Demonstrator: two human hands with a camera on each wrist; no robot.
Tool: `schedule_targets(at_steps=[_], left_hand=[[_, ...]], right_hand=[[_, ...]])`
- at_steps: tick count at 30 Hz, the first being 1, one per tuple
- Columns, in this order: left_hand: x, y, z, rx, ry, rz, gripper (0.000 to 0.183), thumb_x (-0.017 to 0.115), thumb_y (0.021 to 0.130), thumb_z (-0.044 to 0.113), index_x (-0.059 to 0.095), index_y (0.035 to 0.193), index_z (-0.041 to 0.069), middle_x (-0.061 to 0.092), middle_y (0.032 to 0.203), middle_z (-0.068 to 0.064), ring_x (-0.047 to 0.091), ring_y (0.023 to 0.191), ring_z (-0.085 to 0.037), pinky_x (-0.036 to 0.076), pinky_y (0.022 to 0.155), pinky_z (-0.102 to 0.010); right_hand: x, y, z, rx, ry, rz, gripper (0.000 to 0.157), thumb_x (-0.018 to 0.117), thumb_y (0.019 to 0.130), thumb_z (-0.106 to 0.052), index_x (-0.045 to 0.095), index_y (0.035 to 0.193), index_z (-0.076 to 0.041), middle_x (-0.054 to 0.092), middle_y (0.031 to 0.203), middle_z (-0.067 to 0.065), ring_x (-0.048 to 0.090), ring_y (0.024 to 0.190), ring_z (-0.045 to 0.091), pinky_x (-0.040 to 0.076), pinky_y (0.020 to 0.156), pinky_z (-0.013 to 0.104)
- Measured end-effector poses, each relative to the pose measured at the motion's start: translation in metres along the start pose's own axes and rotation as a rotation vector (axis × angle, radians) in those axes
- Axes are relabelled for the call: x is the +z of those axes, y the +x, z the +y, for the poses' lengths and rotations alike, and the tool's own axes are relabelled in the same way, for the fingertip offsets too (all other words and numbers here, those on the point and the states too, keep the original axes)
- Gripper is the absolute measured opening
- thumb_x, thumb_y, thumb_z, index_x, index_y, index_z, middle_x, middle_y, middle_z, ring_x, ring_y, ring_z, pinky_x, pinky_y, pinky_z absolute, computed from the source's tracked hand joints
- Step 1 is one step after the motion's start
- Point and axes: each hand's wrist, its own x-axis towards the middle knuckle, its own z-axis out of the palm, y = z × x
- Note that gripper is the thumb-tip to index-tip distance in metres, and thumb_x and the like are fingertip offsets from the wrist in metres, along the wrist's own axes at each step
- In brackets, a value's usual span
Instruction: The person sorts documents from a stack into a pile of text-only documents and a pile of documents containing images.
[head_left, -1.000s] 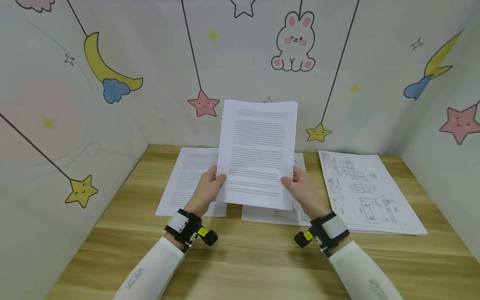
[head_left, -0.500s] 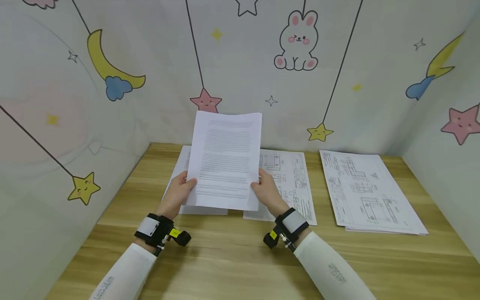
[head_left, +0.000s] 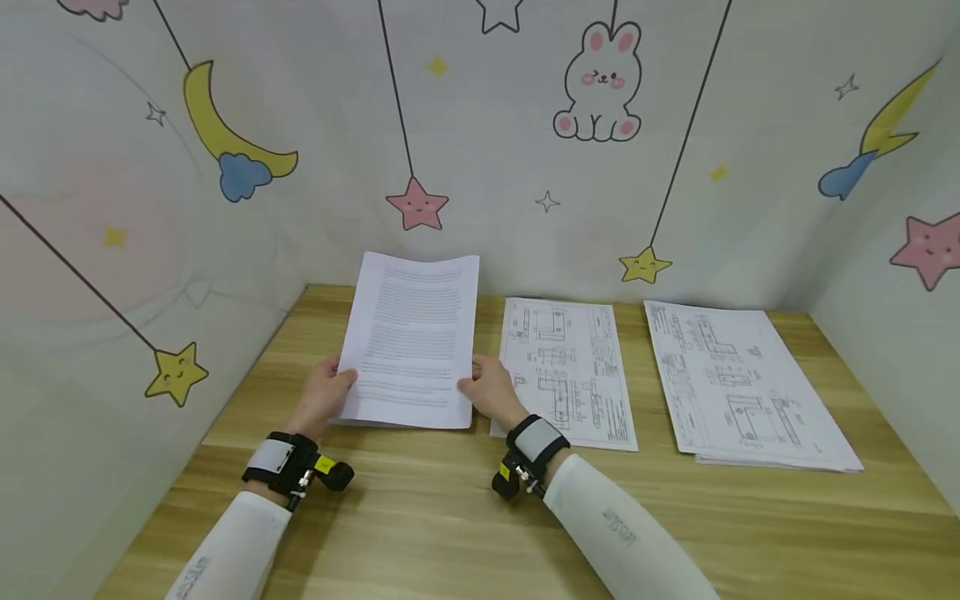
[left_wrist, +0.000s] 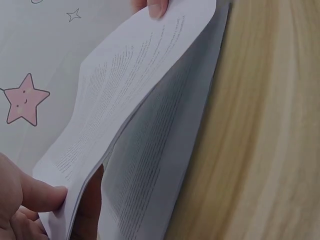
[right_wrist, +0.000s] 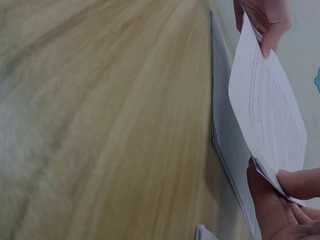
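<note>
Pinched at its edges by the left hand (head_left: 322,396) and right hand (head_left: 495,390), the white rectangular printed-paper sheaf (head_left: 408,342) has come down leftward, tilted above white text-printed paper (left_wrist: 145,185) on the brown wood-grain counter (head_left: 405,533), apparently lining up

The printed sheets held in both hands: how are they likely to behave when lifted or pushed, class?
The printed sheets are probably floppy: they curve between the left hand and right hand. Their edges look layered in the left wrist view, so they might slide apart if gripped loosely.
</note>
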Motion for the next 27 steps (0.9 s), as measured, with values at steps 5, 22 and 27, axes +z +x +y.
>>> schedule_targets(at_steps=[5, 22, 27], left_hand=[[-0.004, 0.003, -0.007, -0.031, 0.063, 0.012, 0.052, 0.034, 0.104, 0.011, 0.025, 0.153, -0.005, 0.037, 0.154, -0.026, 0.042, 0.132, -0.034, 0.033, 0.116, -0.053], [-0.007, 0.02, -0.017, -0.051, 0.245, 0.061, 0.054, 0.042, 0.102, 0.014, 0.03, 0.15, -0.008, 0.039, 0.152, -0.03, 0.045, 0.134, -0.04, 0.036, 0.114, -0.055], [-0.007, 0.021, -0.016, -0.064, 0.296, 0.078, 0.053, 0.048, 0.101, 0.017, 0.038, 0.147, -0.008, 0.046, 0.147, -0.029, 0.051, 0.125, -0.038, 0.042, 0.108, -0.053]], right_hand=[[0.009, 0.002, 0.007, -0.026, -0.101, -0.024, 0.049, 0.065, 0.09, -0.005, 0.055, 0.138, -0.002, 0.07, 0.101, 0.016, 0.063, 0.068, 0.015, 0.049, 0.056, 0.022], [0.016, 0.011, 0.002, 0.01, -0.222, -0.053, 0.01, 0.063, 0.092, -0.007, 0.066, 0.098, 0.0, 0.057, 0.053, 0.002, 0.054, 0.042, 0.01, 0.043, 0.04, 0.017], [0.015, 0.011, 0.003, 0.04, -0.196, -0.044, 0.023, 0.064, 0.091, -0.007, 0.067, 0.111, 0.003, 0.058, 0.055, 0.002, 0.055, 0.043, 0.01, 0.042, 0.04, 0.016]])
